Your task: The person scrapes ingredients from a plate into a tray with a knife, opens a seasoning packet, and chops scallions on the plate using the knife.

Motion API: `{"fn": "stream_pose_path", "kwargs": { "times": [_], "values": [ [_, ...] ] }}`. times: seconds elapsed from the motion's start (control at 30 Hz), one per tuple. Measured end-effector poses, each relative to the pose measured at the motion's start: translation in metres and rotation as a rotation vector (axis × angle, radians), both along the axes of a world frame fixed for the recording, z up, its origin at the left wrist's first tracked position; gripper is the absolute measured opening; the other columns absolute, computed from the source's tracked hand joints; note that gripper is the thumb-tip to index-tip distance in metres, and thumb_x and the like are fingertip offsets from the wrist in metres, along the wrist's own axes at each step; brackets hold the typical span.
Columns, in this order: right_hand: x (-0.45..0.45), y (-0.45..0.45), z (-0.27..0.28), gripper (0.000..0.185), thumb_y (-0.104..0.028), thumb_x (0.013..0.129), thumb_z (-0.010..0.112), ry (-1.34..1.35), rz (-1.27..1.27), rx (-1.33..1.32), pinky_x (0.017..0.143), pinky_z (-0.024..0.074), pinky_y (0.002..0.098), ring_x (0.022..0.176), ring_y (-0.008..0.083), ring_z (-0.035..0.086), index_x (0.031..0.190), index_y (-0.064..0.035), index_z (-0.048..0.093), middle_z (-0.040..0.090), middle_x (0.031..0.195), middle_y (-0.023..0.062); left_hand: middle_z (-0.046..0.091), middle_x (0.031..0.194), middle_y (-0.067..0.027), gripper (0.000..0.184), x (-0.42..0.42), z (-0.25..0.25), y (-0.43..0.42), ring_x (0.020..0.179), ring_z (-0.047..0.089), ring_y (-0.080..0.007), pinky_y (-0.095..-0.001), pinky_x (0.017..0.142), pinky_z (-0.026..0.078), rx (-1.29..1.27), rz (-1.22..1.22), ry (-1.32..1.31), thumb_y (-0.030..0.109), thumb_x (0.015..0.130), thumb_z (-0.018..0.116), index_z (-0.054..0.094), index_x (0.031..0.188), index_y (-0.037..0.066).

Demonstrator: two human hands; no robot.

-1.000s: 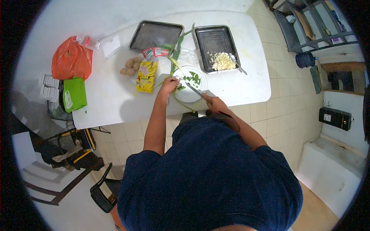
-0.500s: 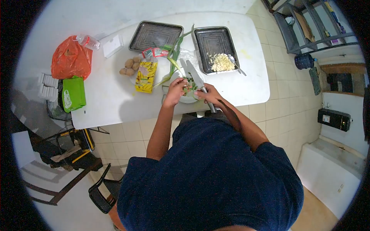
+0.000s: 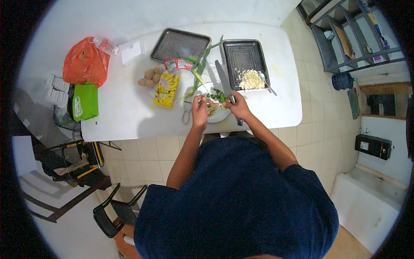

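My right hand [image 3: 239, 106] is closed around the handle of a large kitchen knife [image 3: 223, 78], its broad blade pointing up and away from me. Leafy green herbs [image 3: 218, 96] lie between my two hands, and the fingers of my left hand [image 3: 201, 111] are closed on some of them. Beneath the hands is a round white plate [image 3: 222, 115], partly covered by them. Long green onion stalks [image 3: 201, 69] stretch away just beyond my left hand. A grey-handled tool [image 3: 186, 113], perhaps scissors, rests left of the plate.
A dark tray [image 3: 243, 54] at the right holds chopped pale pieces [image 3: 251, 80] and a spoon [image 3: 270, 87]. Another dark tray [image 3: 181, 45] lies farther back. On the left are a yellow packet [image 3: 167, 90], brown round potatoes [image 3: 149, 77], an orange bag [image 3: 86, 62] and a green bag [image 3: 85, 102].
The knife has turned more upright and moved slightly right of the herbs. My hands have spread a little apart, showing more leaves. The whole view has shifted slightly.
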State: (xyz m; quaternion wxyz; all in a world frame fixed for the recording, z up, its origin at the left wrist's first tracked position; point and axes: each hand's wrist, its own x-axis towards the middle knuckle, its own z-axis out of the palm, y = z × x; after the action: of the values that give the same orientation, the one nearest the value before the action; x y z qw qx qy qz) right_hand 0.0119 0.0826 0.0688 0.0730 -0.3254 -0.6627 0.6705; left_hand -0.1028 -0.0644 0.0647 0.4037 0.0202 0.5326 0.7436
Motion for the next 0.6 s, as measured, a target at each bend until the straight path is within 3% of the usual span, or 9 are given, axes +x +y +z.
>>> {"fn": "stream_pose_path", "kwargs": {
  "times": [0.13,0.23,0.27,0.37,0.5,0.53,0.6],
  "values": [
    [0.002,0.008,-0.002,0.034,0.003,0.087,0.063,-0.02,0.063,0.372,0.066,0.0561,0.0309,0.073,0.0166,0.065,0.118,0.0011,0.051,0.063,0.084,0.0078,0.058,0.086,-0.0076,0.015,0.014,0.003,0.0,0.08,0.069,-0.0251,-0.0402,0.07,0.06,0.051,0.054,0.065,0.022,0.103,0.049,0.043,0.105,0.009],
    [0.004,0.018,0.018,0.03,0.003,0.088,0.061,-0.129,-0.055,0.217,0.065,0.0557,0.0301,0.072,0.0164,0.065,0.117,0.0016,0.052,0.065,0.085,0.0093,0.055,0.084,-0.0081,0.016,0.015,0.021,-0.002,0.083,0.068,-0.0292,-0.0473,0.077,0.059,0.007,0.096,0.057,0.023,0.103,0.047,0.041,0.106,0.009],
    [0.008,0.026,-0.001,0.028,-0.001,0.087,0.065,0.052,-0.057,0.1,0.057,0.0537,0.0284,0.07,0.0137,0.065,0.113,-0.0003,0.053,0.065,0.084,0.0064,0.055,0.085,-0.0088,0.017,0.012,0.03,0.001,0.085,0.067,-0.0308,-0.0487,0.079,0.059,0.011,0.132,0.009,0.024,0.103,0.047,0.041,0.107,0.008],
    [0.011,0.028,0.022,0.024,-0.006,0.084,0.073,0.13,-0.066,0.017,0.043,0.0416,0.021,0.054,0.0048,0.053,0.099,-0.0053,0.055,0.061,0.076,-0.0001,0.055,0.092,-0.0119,0.019,0.004,0.043,0.0,0.096,0.065,-0.0352,-0.0532,0.084,0.058,0.013,0.188,-0.133,0.024,0.104,0.044,0.039,0.11,0.007],
    [0.01,0.019,0.036,0.036,-0.004,0.077,0.079,0.224,0.039,-0.077,0.043,0.0425,0.0219,0.06,0.005,0.054,0.105,-0.0056,0.057,0.063,0.084,-0.0014,0.055,0.102,-0.0167,0.021,-0.007,0.053,0.012,0.102,0.063,-0.0371,-0.0528,0.083,0.056,0.065,0.247,-0.335,0.021,0.106,0.035,0.036,0.115,0.003],
    [0.007,0.015,0.049,0.037,-0.002,0.076,0.079,0.178,0.058,-0.048,0.052,0.0476,0.023,0.067,0.0058,0.057,0.105,-0.0048,0.057,0.065,0.087,-0.0005,0.055,0.103,-0.0173,0.022,-0.009,0.052,0.014,0.105,0.062,-0.0377,-0.0535,0.086,0.055,0.095,0.253,-0.396,0.021,0.106,0.033,0.036,0.115,0.001],
    [-0.001,0.01,0.039,0.036,-0.002,0.077,0.079,0.292,0.054,0.281,0.06,0.0496,0.0237,0.073,0.0064,0.059,0.106,-0.0037,0.057,0.066,0.088,0.0004,0.054,0.105,-0.0184,0.026,-0.012,0.051,0.022,0.11,0.059,-0.039,-0.055,0.094,0.051,0.158,0.26,-0.516,0.021,0.106,0.029,0.036,0.115,-0.002]
  ]
}}
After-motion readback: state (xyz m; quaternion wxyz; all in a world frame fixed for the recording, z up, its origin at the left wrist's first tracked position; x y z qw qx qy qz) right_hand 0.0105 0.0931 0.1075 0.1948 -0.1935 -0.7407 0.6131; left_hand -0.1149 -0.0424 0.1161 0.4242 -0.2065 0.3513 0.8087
